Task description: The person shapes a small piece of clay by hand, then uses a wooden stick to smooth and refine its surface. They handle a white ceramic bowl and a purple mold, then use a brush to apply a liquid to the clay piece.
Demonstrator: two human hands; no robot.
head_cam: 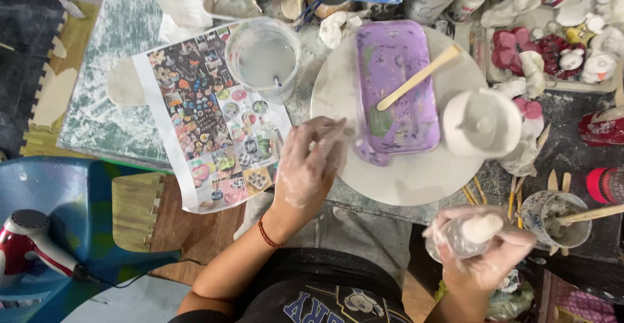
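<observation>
Left hand (309,164) open beside purple tray (395,89); right hand (484,251) grips plaster lump (480,227).

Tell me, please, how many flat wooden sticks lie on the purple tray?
1: a wooden stick lies slantwise across the purple tray on the round board. More sticks lie off the tray at the table's right.

A hair dryer (26,245) lies beside the blue chair (71,199).

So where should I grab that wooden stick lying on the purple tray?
Probably by the upper right end of the wooden stick, coming from above right. That end sticks out past the rim of the purple tray and looks bare, while its lower end rests on the paint-smeared tray. A white lidded pot stands just below.
</observation>
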